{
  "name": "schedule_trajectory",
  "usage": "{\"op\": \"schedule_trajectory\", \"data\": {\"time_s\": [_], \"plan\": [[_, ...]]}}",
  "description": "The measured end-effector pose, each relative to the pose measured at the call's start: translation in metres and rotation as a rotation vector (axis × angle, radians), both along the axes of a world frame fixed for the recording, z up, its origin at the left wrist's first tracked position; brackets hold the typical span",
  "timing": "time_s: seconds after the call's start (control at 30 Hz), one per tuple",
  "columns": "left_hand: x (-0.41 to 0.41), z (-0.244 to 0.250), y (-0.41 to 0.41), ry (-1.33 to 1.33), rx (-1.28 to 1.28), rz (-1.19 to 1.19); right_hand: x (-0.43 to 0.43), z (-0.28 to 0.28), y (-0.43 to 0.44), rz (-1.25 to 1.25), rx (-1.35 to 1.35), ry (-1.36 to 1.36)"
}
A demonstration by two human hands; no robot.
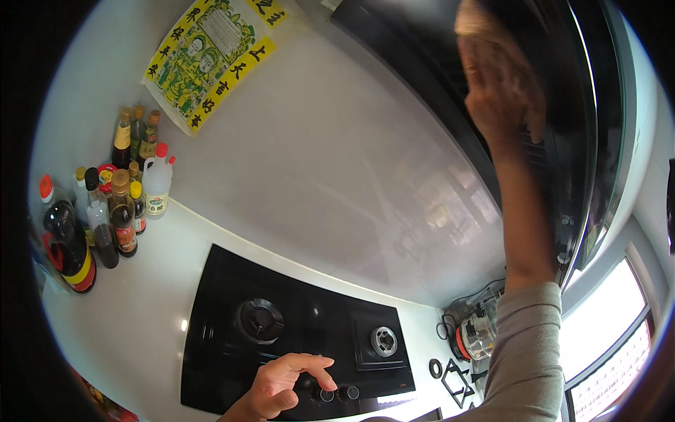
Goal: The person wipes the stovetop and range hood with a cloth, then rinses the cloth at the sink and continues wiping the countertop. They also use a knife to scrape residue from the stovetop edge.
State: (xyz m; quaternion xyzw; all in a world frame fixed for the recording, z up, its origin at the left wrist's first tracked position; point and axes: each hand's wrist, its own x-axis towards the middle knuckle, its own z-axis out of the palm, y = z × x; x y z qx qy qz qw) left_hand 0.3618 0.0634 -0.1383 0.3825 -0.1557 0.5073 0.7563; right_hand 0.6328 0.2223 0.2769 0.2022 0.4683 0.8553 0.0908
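Observation:
My right hand (498, 84) is raised at the upper right against the underside of a black range hood (416, 47). It is blurred and presses a pale, tan item (472, 20), perhaps a cloth or sponge, near its fingertips. Low in the view, my left hand (295, 382) hangs above the front edge of a black gas cooktop (311, 322), near two control knobs (337, 393). Its fingers are apart and curled, with nothing in them. The cooktop has a left burner (261, 320) and a right burner (384, 342).
Several sauce bottles (122, 216) and a white plastic jug (157, 182) stand at the left counter corner. A printed yellow poster (205, 58) hangs on the wall. At right lie a black pan support (457, 383), a black ring (435, 368) and a glass appliance (477, 332) with its cord.

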Motion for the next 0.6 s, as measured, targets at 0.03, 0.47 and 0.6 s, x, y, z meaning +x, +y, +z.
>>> {"op": "schedule_trajectory", "data": {"time_s": [0.03,0.47,0.6], "plan": [[-0.003,0.002,0.002,0.001,0.006,0.006,-0.003,-0.007,0.01,-0.075,0.029,-0.049],[-0.05,-0.004,0.012,0.091,-0.07,0.086,-0.107,-0.02,-0.008,0.26,-0.115,0.072],[-0.048,0.004,0.022,0.098,-0.014,0.041,-0.036,0.027,0.06,0.138,-0.045,-0.152]]}}
